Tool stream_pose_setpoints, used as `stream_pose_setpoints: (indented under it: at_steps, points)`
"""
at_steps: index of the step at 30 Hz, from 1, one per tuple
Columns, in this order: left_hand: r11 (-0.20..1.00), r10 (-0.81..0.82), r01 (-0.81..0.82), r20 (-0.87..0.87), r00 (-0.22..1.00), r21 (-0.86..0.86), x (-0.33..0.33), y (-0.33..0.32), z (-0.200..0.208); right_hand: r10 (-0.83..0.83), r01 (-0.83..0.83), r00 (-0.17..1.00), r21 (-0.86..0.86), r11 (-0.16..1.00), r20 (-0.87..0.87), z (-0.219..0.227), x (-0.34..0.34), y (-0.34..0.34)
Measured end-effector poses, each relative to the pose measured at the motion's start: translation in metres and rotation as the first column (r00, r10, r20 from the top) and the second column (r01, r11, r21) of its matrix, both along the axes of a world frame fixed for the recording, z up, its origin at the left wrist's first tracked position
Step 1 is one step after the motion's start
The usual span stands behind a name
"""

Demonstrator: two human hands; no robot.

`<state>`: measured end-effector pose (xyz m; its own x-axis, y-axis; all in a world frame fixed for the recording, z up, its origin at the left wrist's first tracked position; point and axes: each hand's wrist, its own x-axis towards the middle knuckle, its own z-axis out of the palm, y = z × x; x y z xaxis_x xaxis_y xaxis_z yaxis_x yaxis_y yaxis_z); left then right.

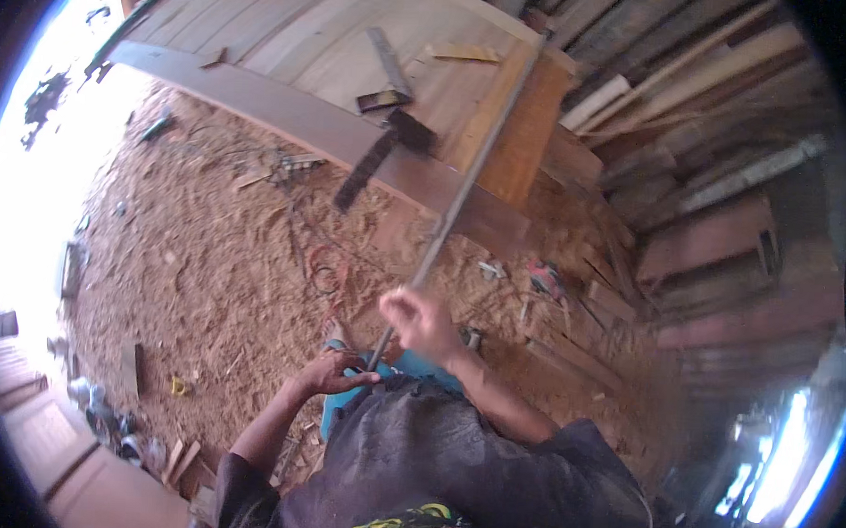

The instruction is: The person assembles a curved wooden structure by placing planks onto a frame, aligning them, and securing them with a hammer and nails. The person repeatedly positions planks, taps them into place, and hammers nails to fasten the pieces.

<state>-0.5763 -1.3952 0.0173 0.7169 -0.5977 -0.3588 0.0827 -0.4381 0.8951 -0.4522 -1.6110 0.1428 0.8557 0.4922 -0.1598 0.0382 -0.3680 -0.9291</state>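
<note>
A long metal bar (474, 177), like a bar clamp, runs from the far edge of a wooden panel (310, 33) back to my body. My left hand (329, 371) is at the bar's near end, fingers curled and thumb stretched along it; the bar passes between them. Just right of the bar is my right hand (425, 328), raised and smeared by motion, so its grip is unclear. On the panel lie a try square (390, 69) and a yellowish strip (465, 53). A dark, mallet-like tool (412, 131) overhangs the panel's near edge.
Shavings and sawdust cover the ground (207, 245). An orange-red cord (324, 269) and a red power tool (545, 279) lie there. Stacked boards (695, 78) stand at the right. Flat wooden pieces (112, 477) lie at the lower left.
</note>
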Motion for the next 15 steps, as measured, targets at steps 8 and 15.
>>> stream_pose_setpoints:
  at_steps: [8, 15]
  points:
    - [0.979, -0.203, 0.202, -0.119, 0.972, -0.019, 0.023, 0.011, -0.02, 0.197, -0.237, 0.938, -0.113, 0.965, -0.284, -0.052, -0.117, -0.061]
    - [0.99, -0.137, 0.14, -0.205, 0.969, -0.002, 0.026, 0.019, -0.002, 0.247, -0.292, 0.904, -0.083, 0.953, -0.348, -0.06, -0.13, -0.104]
